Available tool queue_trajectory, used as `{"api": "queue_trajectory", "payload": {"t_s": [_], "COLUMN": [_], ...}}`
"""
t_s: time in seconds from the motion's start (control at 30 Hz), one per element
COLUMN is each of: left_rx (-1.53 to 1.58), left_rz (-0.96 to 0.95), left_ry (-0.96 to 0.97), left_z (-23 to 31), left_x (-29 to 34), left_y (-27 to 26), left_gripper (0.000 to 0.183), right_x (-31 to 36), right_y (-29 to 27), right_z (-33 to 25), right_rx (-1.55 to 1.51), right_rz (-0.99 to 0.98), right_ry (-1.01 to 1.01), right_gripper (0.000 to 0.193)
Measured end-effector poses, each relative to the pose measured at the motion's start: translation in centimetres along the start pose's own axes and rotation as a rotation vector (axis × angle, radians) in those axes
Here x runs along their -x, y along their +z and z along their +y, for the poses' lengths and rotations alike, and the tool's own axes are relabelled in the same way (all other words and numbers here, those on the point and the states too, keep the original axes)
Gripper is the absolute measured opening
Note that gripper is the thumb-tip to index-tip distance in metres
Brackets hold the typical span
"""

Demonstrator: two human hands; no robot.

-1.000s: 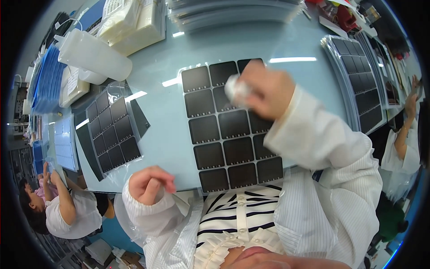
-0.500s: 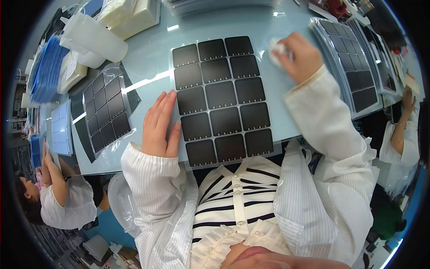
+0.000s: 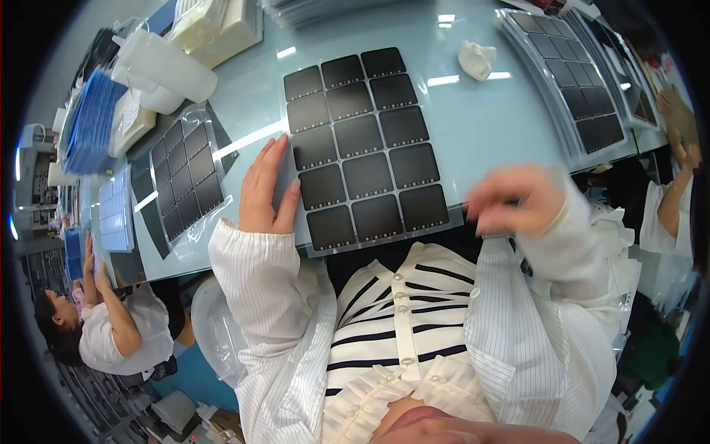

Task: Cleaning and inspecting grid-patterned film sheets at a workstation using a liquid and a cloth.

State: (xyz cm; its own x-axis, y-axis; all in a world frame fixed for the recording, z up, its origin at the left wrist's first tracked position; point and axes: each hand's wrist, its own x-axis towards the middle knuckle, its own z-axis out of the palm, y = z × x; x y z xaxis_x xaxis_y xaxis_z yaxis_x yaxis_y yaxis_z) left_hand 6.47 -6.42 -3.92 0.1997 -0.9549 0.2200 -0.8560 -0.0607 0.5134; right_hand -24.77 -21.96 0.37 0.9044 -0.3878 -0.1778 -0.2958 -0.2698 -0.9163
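A clear plastic sheet with rows of dark, rounded square panels (image 3: 358,136) lies on the table in front of me. Along its left edge rests my left hand (image 3: 264,194), fingers stretched out and thumb touching the border. Beyond the sheet's lower right corner, at the table's front edge, my right hand (image 3: 520,200) is blurred by motion with its fingers curled; whether anything is in them cannot be made out. A crumpled white wad of cloth or tissue (image 3: 475,61) sits on the table to the upper right of the sheet.
At right is a stack of similar panel sheets (image 3: 566,81); a smaller one in film (image 3: 185,174) lies left. A white plastic bottle (image 3: 166,63) lies tilted near a stack of blue sheets (image 3: 95,122). Co-workers (image 3: 122,329) sit on both sides.
My right hand has let go of the white wad and come down toward the table's front edge. My left hand stays on the sheet's left side.
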Motion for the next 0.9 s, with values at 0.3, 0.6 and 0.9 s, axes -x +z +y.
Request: {"api": "queue_trajectory", "payload": {"t_s": [0.3, 0.6, 0.9], "left_rx": [0.03, 0.037, 0.047], "left_rz": [-0.025, -0.032, -0.053], "left_ry": [-0.017, -0.02, -0.007], "left_z": [0.2, -0.3, -0.5], "left_x": [-0.1, -0.4, -0.4], "left_y": [-0.2, -0.3, -0.4], "left_gripper": [0.058, 0.059, 0.057], "right_x": [-0.9, -2.3, -1.7], "right_y": [11.6, 11.6, 10.3], "right_z": [4.6, 1.0, -0.2], "right_rx": [-0.663, -0.813, -0.769], "right_rz": [-0.033, 0.237, 0.276], "right_ry": [0.259, 0.346, 0.43], "right_gripper": [0.027, 0.032, 0.028]}}
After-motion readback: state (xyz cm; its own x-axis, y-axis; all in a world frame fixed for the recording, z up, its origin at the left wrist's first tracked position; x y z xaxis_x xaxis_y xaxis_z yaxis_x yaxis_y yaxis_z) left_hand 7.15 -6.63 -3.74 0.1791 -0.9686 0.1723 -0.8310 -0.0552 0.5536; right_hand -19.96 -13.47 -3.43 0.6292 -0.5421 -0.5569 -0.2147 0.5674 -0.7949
